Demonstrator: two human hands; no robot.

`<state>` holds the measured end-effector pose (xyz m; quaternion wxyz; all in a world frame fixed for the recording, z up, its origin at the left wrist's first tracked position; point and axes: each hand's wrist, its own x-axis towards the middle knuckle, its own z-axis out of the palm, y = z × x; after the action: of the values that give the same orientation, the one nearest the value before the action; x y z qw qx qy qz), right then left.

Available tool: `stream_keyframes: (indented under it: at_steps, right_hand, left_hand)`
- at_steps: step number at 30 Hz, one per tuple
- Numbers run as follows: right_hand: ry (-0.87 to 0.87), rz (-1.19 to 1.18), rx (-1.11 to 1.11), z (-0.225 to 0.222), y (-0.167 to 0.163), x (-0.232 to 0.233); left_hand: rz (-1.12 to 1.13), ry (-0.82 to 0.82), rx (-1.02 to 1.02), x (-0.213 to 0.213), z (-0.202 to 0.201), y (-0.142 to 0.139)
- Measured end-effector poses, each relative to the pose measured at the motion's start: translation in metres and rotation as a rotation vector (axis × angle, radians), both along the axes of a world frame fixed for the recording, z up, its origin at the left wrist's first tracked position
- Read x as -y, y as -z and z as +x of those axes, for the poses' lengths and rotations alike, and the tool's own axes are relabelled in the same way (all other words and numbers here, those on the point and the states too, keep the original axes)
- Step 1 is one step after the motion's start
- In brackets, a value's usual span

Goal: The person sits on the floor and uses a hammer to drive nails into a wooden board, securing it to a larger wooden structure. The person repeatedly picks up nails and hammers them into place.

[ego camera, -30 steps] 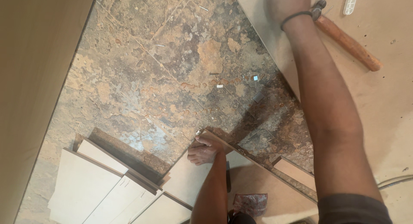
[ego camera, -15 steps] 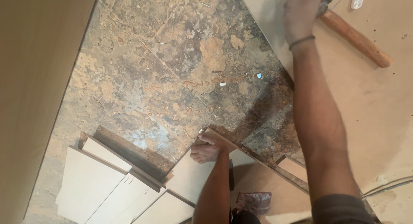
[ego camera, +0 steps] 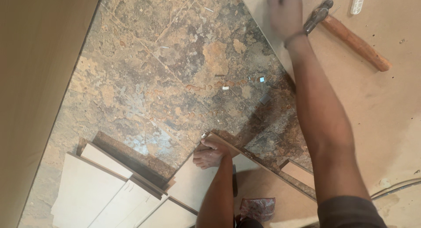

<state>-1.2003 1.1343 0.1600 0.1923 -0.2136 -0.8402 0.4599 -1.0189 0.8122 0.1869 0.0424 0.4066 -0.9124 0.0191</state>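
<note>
My right hand (ego camera: 286, 14) reaches far out to the top of the view and lies at the edge of a large brown fibreboard sheet (ego camera: 386, 105), just left of a hammer's head. It is blurred, so I cannot tell whether it holds anything. The hammer (ego camera: 356, 43), with a wooden handle, lies on that sheet. My left hand (ego camera: 209, 154) sits low in the middle, fingers curled over the corner of a pale board (ego camera: 193, 184) with a dark edge strip.
Mottled brown stone floor (ego camera: 166, 79) fills the middle, with small bits of debris (ego camera: 262, 80) on it. Several pale cut boards (ego camera: 101, 188) are stacked at the lower left. A tall pale panel (ego camera: 35, 79) runs along the left. A white object (ego camera: 358, 1) lies at the top right.
My right hand has drawn back from beyond the top edge into view beside the hammer head. The left hand has stayed on the board corner. The view has shifted slightly.
</note>
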Motion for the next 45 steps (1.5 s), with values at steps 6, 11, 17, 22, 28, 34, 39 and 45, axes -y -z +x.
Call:
stream_keyframes:
  at_steps: [6,11,17,22,28,34,39,45]
  right_hand:
    - [0.090,-1.524,-0.287,0.043,-0.044,0.004]
    - [0.269,-0.961,-0.102,0.018,-0.033,0.004]
    - [0.031,0.113,0.139,0.038,-0.013,0.040]
    - [-0.106,0.284,0.322,0.038,-0.010,0.081]
    - [-0.131,0.467,0.470,0.021,-0.005,0.109]
    - [-0.260,0.358,0.539,0.017,0.000,0.103]
    - [-0.033,-0.894,0.061,0.051,-0.018,0.088]
    - [-0.013,-1.459,-0.167,0.050,-0.026,0.039]
  left_hand:
    - [0.038,0.016,-0.027,0.006,0.005,0.008]
    - [0.021,-0.010,0.000,0.008,0.007,0.014]
    - [0.056,-0.012,-0.015,0.010,0.007,0.017]
    - [0.055,-0.030,0.007,0.010,0.008,0.018]
    - [0.057,0.031,-0.049,0.012,0.011,0.020]
    - [0.037,-0.024,-0.007,0.013,0.012,0.020]
    - [0.043,0.002,-0.022,0.011,0.011,0.016]
    - [0.022,0.019,-0.027,0.012,0.012,0.016]
